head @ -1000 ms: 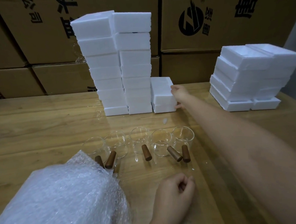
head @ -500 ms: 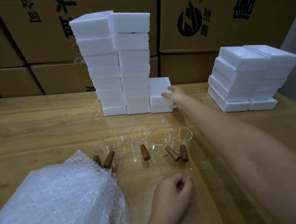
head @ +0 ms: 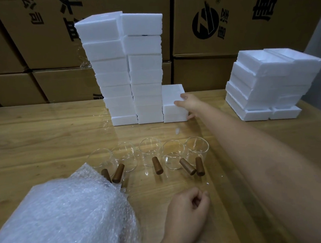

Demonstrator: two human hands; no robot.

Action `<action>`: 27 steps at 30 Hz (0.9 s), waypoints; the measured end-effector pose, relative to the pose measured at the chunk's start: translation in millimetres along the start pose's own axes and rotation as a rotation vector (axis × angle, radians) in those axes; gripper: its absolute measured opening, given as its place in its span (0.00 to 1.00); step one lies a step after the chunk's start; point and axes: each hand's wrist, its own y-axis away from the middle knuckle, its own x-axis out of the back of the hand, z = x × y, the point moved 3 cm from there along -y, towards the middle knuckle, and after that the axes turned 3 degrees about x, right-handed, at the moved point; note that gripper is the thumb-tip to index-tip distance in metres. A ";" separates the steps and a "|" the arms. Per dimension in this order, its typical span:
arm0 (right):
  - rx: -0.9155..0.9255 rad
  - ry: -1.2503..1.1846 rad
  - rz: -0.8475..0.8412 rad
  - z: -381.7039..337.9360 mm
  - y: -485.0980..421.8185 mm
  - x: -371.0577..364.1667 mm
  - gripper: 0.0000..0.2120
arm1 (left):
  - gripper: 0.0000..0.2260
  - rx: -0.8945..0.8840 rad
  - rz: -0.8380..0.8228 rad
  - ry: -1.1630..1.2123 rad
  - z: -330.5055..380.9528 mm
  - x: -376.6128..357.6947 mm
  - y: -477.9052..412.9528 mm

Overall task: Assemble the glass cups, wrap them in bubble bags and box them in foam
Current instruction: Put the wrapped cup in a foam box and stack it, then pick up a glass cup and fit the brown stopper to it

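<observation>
Several glass cups [head: 150, 153] with brown wooden handles [head: 157, 167] stand in a row on the wooden table [head: 45, 138]. My right hand [head: 189, 105] reaches past them and grips the right side of the top foam box [head: 171, 100] of a short stack beside two tall foam stacks [head: 127, 67]. Near the table's front, my left hand [head: 186, 211] rests with its fingers curled and nothing seen inside. A pile of bubble bags [head: 64, 217] lies at the near left and hides part of the leftmost cup.
Another stack of open foam trays [head: 269, 84] sits at the right of the table. Brown cardboard cartons [head: 216, 25] form a wall behind the table. A small white scrap [head: 177, 131] lies between the foam and the cups.
My right hand slid left from the edge of the short foam stack and closed over the side of its top box. My left hand stayed put.
</observation>
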 end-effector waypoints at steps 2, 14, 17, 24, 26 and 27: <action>0.004 0.009 0.001 1.9 0.6 -0.7 0.31 | 0.16 0.000 -0.003 -0.009 0.5 0.4 -0.5; 0.361 -0.029 0.384 20.7 117.5 29.7 0.13 | 0.17 0.054 0.007 0.054 -2.3 0.7 -1.5; 0.426 -0.039 0.485 51.7 172.6 31.9 0.06 | 0.17 0.039 0.021 0.083 -1.8 2.8 -2.4; 0.431 -0.091 -0.107 84.7 244.5 3.8 0.12 | 0.16 0.039 0.107 0.229 -1.3 10.6 -1.2; 0.420 -0.057 -0.215 91.9 250.0 -3.8 0.13 | 0.16 0.051 0.155 0.285 -2.4 13.4 0.2; 0.413 -0.051 -0.217 93.4 251.0 -6.3 0.12 | 0.15 0.057 0.170 0.310 -2.6 14.5 1.0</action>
